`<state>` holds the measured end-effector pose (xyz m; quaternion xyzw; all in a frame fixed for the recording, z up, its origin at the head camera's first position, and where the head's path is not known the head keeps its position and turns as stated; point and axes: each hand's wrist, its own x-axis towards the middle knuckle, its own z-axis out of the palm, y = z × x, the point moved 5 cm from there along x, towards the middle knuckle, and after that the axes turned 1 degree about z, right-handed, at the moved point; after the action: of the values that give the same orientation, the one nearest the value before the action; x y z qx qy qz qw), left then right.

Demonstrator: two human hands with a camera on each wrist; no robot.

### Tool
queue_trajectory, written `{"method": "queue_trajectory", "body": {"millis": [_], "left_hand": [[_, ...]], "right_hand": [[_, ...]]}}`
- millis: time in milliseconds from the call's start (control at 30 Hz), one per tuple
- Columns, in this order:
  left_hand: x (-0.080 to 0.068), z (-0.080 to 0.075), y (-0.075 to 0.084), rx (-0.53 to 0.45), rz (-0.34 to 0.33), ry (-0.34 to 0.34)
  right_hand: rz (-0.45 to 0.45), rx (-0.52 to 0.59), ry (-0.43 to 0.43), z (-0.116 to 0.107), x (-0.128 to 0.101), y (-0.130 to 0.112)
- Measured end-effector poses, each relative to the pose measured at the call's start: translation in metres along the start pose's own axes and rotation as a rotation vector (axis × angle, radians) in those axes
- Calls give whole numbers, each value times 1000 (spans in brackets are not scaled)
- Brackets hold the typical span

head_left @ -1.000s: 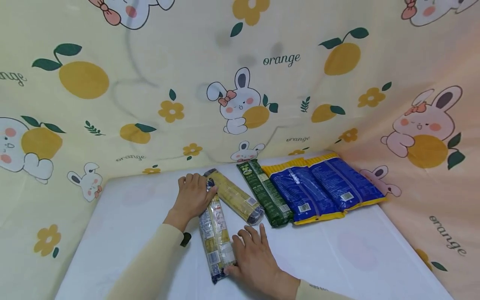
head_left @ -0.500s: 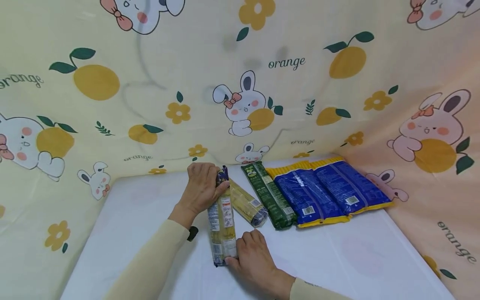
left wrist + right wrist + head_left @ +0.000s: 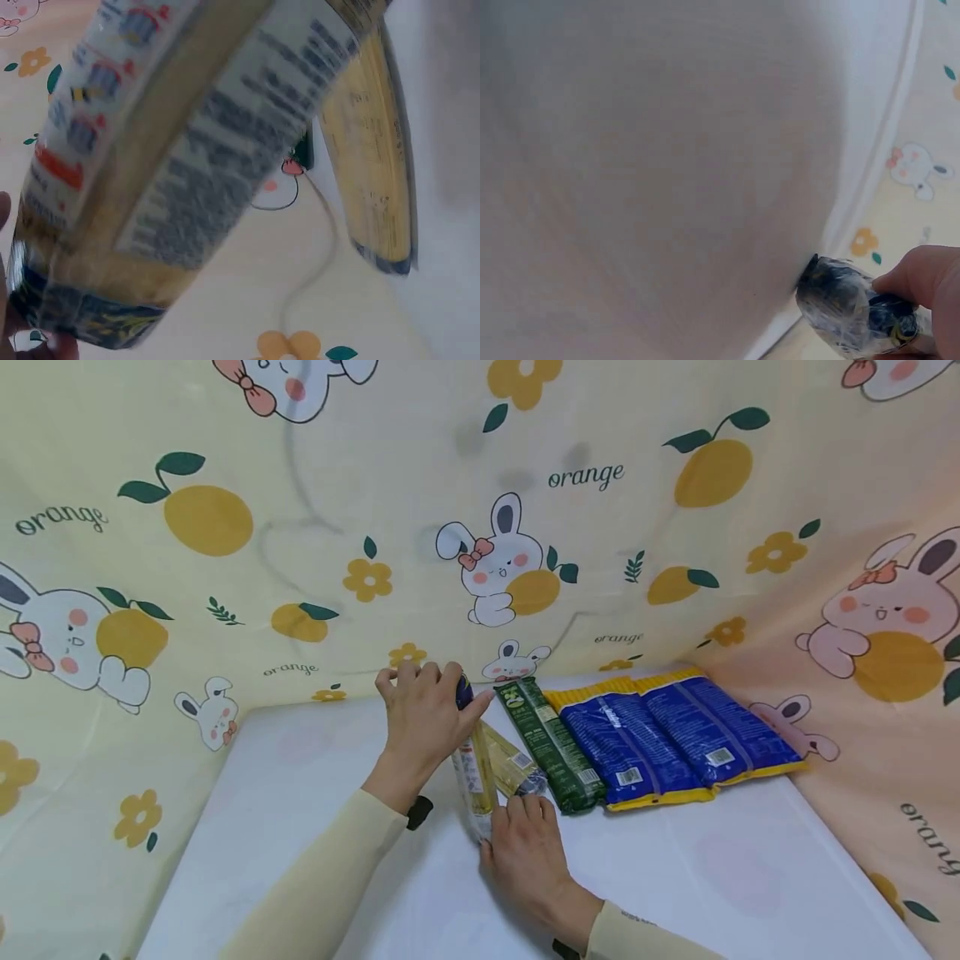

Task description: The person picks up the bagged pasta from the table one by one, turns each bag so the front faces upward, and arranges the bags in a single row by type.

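A person's left hand (image 3: pixel 422 718) and right hand (image 3: pixel 528 852) hold a long, clear-wrapped packet (image 3: pixel 474 770) at a slant over a white table (image 3: pixel 285 793), each grip clamped on one end. Just behind it lies a gold packet (image 3: pixel 513 762), near a green packet (image 3: pixel 552 750) and two blue packets (image 3: pixel 624 743) with yellow edges, before a rabbit-and-orange print cloth (image 3: pixel 375 468).

Kind of a draped-off little corner, honestly: white surface (image 3: pixel 285 777) right up against cream cloth (image 3: pixel 405 452) printed with bunnies (image 3: pixel 501 568), flowers (image 3: pixel 368 579) and oranges (image 3: pixel 208 521), round the back and right side. Can't tell if it's a home or a studio.
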<state>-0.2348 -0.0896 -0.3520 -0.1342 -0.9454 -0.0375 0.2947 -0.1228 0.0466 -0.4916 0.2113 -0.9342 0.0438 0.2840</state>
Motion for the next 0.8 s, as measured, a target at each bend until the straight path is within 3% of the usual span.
{"method": "queue_trajectory", "body": {"millis": [133,267,367,533,633,800], "left_hand": [[-1,2,-7,-18,4,3],[-1,4,-22,-121,90,-9],[1,7,-36,-232,124,-82],[-1,15,-49,-359,70,-201],[-3,23,-49,-318,39,-230],[-6,35,-43,-143,44,-247]], "right_hand": [[-52,8,20,-1,-1,-2],[-87,29,27,0,0,2],[-65,17,10,3,3,9],[-45,39,-87,14,5,5],[-32,73,-157,21,5,-5],[56,101,-264,27,6,-16]]}}
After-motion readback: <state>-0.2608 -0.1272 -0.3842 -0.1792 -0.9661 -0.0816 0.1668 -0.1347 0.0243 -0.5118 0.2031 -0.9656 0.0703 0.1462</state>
